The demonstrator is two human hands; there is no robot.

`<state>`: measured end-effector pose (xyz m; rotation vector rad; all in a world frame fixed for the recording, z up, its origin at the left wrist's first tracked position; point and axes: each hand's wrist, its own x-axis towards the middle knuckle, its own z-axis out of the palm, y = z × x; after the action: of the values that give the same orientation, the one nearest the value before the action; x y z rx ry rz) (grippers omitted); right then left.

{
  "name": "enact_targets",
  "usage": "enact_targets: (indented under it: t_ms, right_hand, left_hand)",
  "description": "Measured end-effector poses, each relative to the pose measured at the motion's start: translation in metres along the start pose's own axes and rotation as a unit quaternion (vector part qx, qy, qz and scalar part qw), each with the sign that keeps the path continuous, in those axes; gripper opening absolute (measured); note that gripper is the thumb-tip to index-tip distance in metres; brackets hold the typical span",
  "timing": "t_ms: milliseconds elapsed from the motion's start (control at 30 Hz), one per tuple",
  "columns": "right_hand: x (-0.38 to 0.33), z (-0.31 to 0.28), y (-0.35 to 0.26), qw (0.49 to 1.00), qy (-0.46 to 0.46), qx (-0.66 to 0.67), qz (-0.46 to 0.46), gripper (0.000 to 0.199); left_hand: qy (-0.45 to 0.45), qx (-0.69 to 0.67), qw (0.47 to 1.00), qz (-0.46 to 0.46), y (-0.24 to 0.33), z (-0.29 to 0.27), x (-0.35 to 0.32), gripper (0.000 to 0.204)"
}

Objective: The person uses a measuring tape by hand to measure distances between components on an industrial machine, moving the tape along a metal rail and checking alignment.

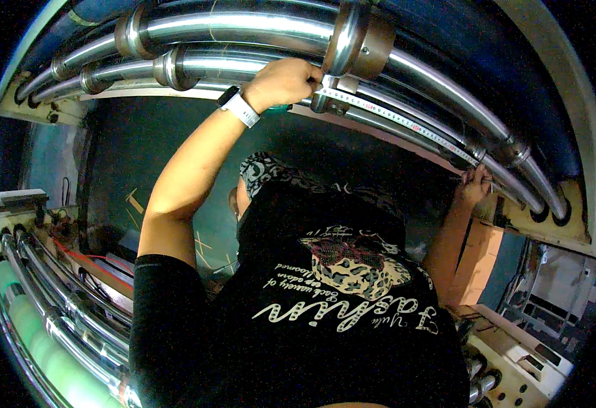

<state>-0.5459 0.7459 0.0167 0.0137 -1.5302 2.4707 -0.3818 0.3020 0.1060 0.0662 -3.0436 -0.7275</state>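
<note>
A white tape measure (393,117) with dark and red marks is stretched slantwise along the steel shafts at the top. My left hand (281,83), with a watch (237,107) on its wrist, is closed on the tape's left end, by a steel collar (344,41). A bit of something teal (281,109) shows below that hand; I cannot make out what it is. Farther right and nearer, my right hand (477,183) pinches the tape's other end beside the shaft. Its fingertips are partly in shadow.
Parallel steel shafts (243,26) with several collars curve across the top, set into a cream machine frame (576,231) at right. More shafts and a pale green roller (46,340) lie at lower left. A cardboard-coloured panel (480,262) stands below my right hand. Thin scraps (204,241) litter the dark floor.
</note>
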Motion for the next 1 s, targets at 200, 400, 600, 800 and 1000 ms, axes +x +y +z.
enact_targets:
  t_ms: [200, 400, 600, 800, 1000]
  right_hand:
    - [-0.012, 0.013, -0.007, 0.993, 0.021, -0.109, -0.044, 0.016]
    - [-0.016, 0.018, -0.012, 0.994, -0.001, -0.107, -0.038, 0.020]
    - [-0.010, 0.013, -0.009, 0.993, -0.019, -0.101, -0.053, 0.021]
    - [-0.011, 0.014, -0.010, 0.993, 0.019, -0.109, -0.029, 0.020]
    - [-0.014, 0.021, -0.015, 0.991, 0.021, -0.125, -0.036, 0.019]
  left_hand:
    - [0.002, -0.001, 1.000, -0.004, -0.001, 0.001, 0.000, 0.022]
    - [-0.004, 0.011, 1.000, -0.013, 0.000, 0.000, -0.001, 0.022]
    - [-0.009, 0.015, 1.000, -0.021, -0.001, 0.002, 0.000, 0.021]
    - [-0.004, 0.017, 0.999, -0.030, 0.006, -0.002, -0.004, 0.021]
    - [-0.014, 0.011, 0.999, -0.032, 0.007, -0.003, -0.004, 0.022]
